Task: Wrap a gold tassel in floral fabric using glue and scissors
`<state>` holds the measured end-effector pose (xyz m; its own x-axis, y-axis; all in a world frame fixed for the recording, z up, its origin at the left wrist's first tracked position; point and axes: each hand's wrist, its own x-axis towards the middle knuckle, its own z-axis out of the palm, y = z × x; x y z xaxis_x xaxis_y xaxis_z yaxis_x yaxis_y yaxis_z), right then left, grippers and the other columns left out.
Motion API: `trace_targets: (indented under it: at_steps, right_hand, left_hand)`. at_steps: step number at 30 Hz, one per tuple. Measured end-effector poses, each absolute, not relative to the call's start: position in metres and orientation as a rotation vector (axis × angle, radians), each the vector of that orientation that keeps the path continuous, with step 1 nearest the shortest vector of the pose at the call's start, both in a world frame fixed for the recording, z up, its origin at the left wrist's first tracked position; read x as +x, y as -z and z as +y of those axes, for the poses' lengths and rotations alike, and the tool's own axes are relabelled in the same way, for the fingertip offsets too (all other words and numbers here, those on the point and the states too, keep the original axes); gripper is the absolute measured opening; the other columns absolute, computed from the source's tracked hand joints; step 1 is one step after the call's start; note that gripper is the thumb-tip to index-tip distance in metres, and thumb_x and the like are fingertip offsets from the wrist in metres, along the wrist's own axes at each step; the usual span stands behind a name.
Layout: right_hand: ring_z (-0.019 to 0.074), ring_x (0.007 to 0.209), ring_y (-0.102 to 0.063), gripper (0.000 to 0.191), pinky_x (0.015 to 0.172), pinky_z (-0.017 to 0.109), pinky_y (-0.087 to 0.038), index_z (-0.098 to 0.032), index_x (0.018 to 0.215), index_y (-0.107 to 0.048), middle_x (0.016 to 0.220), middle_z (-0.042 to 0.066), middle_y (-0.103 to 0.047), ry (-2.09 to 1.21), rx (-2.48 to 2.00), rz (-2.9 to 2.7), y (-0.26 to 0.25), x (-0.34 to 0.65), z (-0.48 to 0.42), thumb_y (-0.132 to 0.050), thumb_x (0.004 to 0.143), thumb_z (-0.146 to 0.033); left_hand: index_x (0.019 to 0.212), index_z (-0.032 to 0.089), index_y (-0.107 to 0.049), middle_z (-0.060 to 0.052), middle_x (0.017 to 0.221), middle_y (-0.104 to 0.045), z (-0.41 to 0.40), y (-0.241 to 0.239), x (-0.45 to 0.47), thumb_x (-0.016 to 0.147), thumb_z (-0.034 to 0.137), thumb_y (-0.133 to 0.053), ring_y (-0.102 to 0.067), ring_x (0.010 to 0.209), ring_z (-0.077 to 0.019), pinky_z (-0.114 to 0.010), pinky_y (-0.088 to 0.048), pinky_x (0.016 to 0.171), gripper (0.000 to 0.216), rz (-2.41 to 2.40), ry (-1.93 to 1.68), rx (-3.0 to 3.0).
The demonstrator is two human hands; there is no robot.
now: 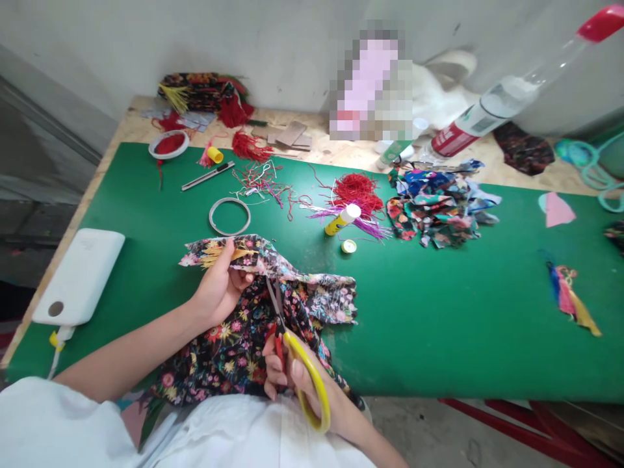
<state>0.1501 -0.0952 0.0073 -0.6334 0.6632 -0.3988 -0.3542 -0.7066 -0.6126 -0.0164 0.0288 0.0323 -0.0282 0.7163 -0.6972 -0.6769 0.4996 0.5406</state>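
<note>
A black floral cloth (234, 344) spreads over the near edge of the table, its paler reverse side folded up along the top. My left hand (221, 283) pinches that folded edge, thumb on top, together with a yellow tassel (214, 253). My right hand (287, 367) grips scissors (312, 383) with yellow and red handles. The scissor blades are parted and point away from me at the cloth, just right of my left hand. Whether the cloth lies between the blades is hard to see.
On the green mat (439, 312) lie a tape ring (229, 216), a utility knife (208, 176), an uncapped glue stick (342, 220), red threads (358, 194) and fabric scraps (439, 208). A white power bank (80, 276) sits left; a bottle (482, 114) stands at the back right.
</note>
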Motion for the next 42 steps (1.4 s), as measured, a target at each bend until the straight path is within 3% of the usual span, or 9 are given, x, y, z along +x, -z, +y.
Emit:
trace_targets:
  at_steps: [4,14,22,35,42]
  right_hand:
    - [0.0084,0.070,-0.045,0.064,0.068,0.027,-0.041,-0.020,0.108,-0.049,0.085,-0.003,-0.038,-2.270,-0.903,-0.696,-0.011,0.146,-0.094,-0.065,0.079,-0.076]
    - [0.0078,0.066,-0.045,0.059,0.064,0.027,-0.038,-0.021,0.104,-0.048,0.082,-0.004,-0.040,-2.037,-0.958,-0.818,-0.003,0.129,-0.087,-0.055,0.086,-0.076]
    - [0.0044,0.051,-0.034,0.051,0.056,0.023,-0.046,-0.021,0.093,-0.047,0.068,-0.009,-0.034,-2.068,-0.871,-0.582,0.014,0.116,-0.086,-0.054,0.090,-0.071]
    - [0.0019,0.038,-0.038,0.053,0.046,0.023,-0.052,-0.020,0.084,-0.045,0.062,-0.011,-0.042,-2.044,-0.835,-0.508,0.019,0.110,-0.083,-0.054,0.089,-0.072]
    - [0.0016,0.035,-0.040,0.055,0.041,0.020,-0.052,-0.020,0.082,-0.042,0.060,-0.012,-0.042,-2.062,-0.856,-0.509,0.020,0.110,-0.084,-0.054,0.087,-0.074]
  left_hand:
    - [0.079,0.015,-0.068,-0.001,0.069,-0.074,0.027,-0.034,-0.013,0.104,0.030,-0.044,-0.069,0.058,-0.0089,-0.017,-0.056,0.059,0.039,1.125,-1.171,-0.043]
    - [0.076,0.013,-0.070,-0.004,0.071,-0.076,0.020,-0.035,-0.010,0.107,0.034,-0.033,-0.073,0.062,-0.0119,-0.025,-0.063,0.068,0.052,0.999,-1.071,-0.057]
    - [0.081,0.013,-0.071,-0.005,0.078,-0.079,0.019,-0.034,-0.009,0.107,0.035,-0.033,-0.075,0.069,-0.0132,-0.025,-0.064,0.070,0.051,0.993,-1.037,-0.080]
    - [0.084,0.013,-0.071,-0.006,0.083,-0.079,0.019,-0.034,-0.008,0.106,0.036,-0.033,-0.076,0.074,-0.0136,-0.025,-0.063,0.074,0.049,1.005,-1.028,-0.079]
    - [0.086,0.013,-0.073,-0.007,0.087,-0.079,0.017,-0.029,-0.010,0.101,0.044,-0.048,-0.076,0.080,-0.0156,-0.034,-0.061,0.091,0.042,0.955,-1.032,-0.046]
